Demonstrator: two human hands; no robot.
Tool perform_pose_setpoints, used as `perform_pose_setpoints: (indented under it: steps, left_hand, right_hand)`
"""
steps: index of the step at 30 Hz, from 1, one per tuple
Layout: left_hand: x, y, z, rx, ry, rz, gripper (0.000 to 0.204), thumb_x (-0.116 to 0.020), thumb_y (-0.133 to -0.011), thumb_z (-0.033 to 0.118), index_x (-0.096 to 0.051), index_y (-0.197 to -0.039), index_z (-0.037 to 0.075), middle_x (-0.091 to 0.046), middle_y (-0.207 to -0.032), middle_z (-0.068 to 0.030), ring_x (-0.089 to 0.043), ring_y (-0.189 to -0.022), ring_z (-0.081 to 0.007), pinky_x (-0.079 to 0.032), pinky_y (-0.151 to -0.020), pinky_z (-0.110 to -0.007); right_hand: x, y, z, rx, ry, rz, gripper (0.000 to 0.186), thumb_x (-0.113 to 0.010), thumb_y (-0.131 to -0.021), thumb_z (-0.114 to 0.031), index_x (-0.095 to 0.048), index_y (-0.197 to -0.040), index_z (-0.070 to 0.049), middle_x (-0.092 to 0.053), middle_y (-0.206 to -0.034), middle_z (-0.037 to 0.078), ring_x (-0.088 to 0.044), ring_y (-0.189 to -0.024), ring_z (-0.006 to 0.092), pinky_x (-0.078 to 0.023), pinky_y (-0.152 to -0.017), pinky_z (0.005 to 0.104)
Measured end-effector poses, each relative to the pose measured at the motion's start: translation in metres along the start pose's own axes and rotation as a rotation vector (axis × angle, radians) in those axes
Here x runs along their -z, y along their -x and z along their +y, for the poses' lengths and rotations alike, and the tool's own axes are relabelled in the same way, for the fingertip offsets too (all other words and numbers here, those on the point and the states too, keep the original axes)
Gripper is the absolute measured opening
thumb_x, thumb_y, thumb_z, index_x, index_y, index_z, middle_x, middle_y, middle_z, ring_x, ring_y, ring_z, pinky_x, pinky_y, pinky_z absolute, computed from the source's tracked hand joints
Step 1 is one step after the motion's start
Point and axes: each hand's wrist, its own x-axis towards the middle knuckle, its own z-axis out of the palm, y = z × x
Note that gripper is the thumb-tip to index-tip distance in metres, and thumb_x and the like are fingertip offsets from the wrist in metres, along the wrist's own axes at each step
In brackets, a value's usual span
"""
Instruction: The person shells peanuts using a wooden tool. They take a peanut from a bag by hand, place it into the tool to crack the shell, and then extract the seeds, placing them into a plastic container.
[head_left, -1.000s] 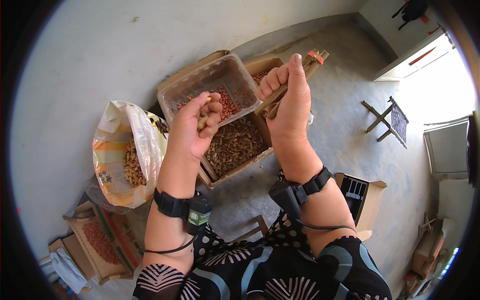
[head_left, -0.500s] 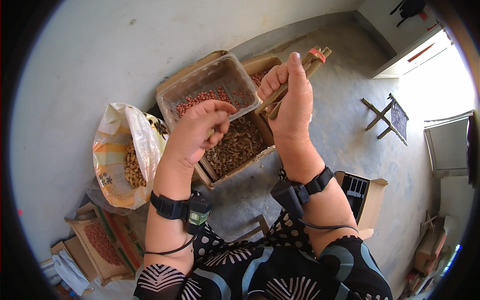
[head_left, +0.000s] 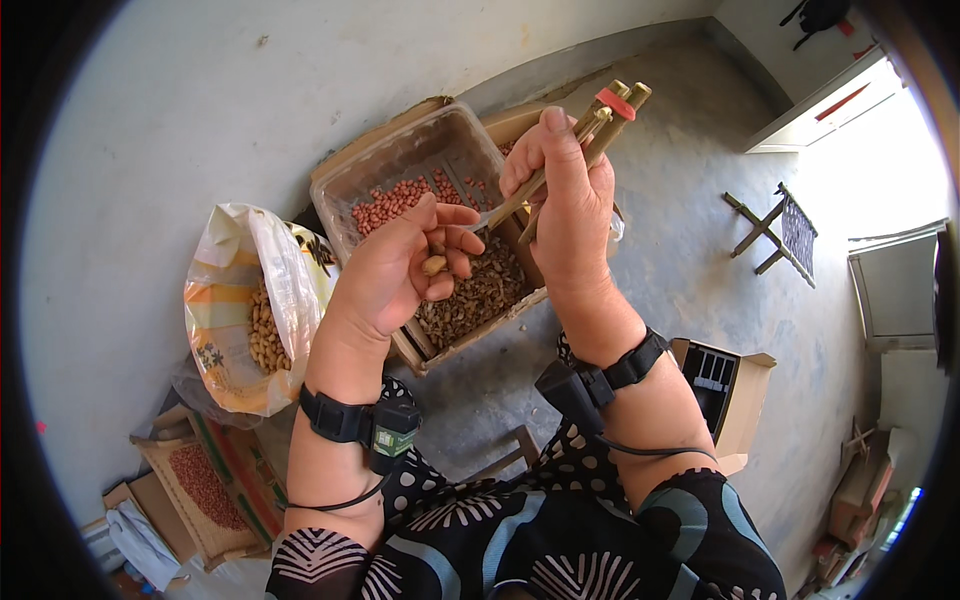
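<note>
My left hand (head_left: 385, 275) is half curled, palm turned up, with unshelled peanuts (head_left: 434, 265) held in its bent fingers. My right hand (head_left: 572, 200) grips wooden stick tongs (head_left: 597, 128), bound with a red band near their upper end. The tongs' lower tips come close to my left fingertips. Under the hands, a cardboard box (head_left: 487, 338) holds broken peanut shells (head_left: 478, 305). A clear plastic tub (head_left: 322, 200) with red peanut kernels (head_left: 395, 200) sits at its far side. Left of it, a plastic bag (head_left: 215, 335) contains unshelled peanuts (head_left: 264, 335).
A wall (head_left: 150, 150) runs along the left. At lower left lies an opened sack (head_left: 205, 485) of red kernels. A carton with a black insert (head_left: 715, 385) is by my right forearm, and a small stool (head_left: 785, 235) stands farther right.
My left hand has turned its palm up, bringing the peanuts in it into sight. My right hand has shifted slightly left with the tongs, which are now more upright.
</note>
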Motion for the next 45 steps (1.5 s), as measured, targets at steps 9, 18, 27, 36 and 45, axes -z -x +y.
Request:
perform_pose_setpoints:
  steps: [9,18,27,36,45]
  left_hand:
    - [-0.016,0.002,0.002,0.028,0.169,-0.035,0.033,-0.044,-0.089,0.008,-0.055,-0.117,-0.003,-0.065,-0.108,-0.0195,-0.063,-0.080,-0.0195,-0.048,-0.059,-0.026]
    - [-0.012,0.005,0.001,-0.066,0.092,-0.111,0.031,-0.045,-0.085,-0.002,-0.055,-0.114,-0.004,-0.064,-0.107,-0.0192,-0.059,-0.076,-0.0135,-0.043,-0.055,-0.020]
    - [-0.013,0.005,0.001,-0.159,0.044,-0.080,0.031,-0.062,-0.086,0.004,-0.055,-0.116,-0.003,-0.066,-0.101,-0.0160,-0.057,-0.067,-0.0092,-0.038,-0.046,-0.014]
    - [-0.009,0.006,0.001,-0.172,0.107,-0.125,0.023,-0.060,-0.093,0.013,-0.057,-0.112,0.000,-0.067,-0.096,-0.0175,-0.056,-0.061,-0.0070,-0.033,-0.041,-0.012]
    - [-0.009,0.005,0.001,-0.094,-0.183,0.054,0.031,-0.052,-0.098,0.027,-0.061,-0.104,-0.002,-0.067,-0.100,-0.0114,-0.055,-0.066,-0.0057,-0.037,-0.046,-0.015]
  right_hand:
    - [0.001,-0.002,0.003,-0.035,-0.057,0.016,0.038,-0.056,-0.096,-0.036,-0.045,-0.072,-0.008,-0.046,-0.066,0.003,-0.045,-0.060,0.0124,-0.040,-0.055,0.0274]
    - [0.002,-0.006,-0.001,-0.127,-0.229,0.110,0.038,-0.053,-0.096,-0.037,-0.042,-0.073,-0.009,-0.042,-0.068,0.002,-0.040,-0.061,0.0126,-0.037,-0.056,0.0278]
    - [0.005,-0.013,-0.002,-0.193,-0.356,0.207,0.038,-0.055,-0.095,-0.037,-0.037,-0.072,-0.012,-0.037,-0.069,0.000,-0.036,-0.060,0.0123,-0.033,-0.055,0.0274]
    - [0.006,-0.013,-0.002,-0.199,-0.353,0.220,0.037,-0.055,-0.095,-0.038,-0.039,-0.073,-0.012,-0.038,-0.069,0.000,-0.038,-0.061,0.0129,-0.034,-0.056,0.0278]
    - [0.009,-0.012,-0.001,-0.195,-0.329,0.170,0.038,-0.054,-0.096,-0.038,-0.039,-0.073,-0.011,-0.039,-0.069,0.001,-0.039,-0.062,0.0136,-0.036,-0.057,0.0289]
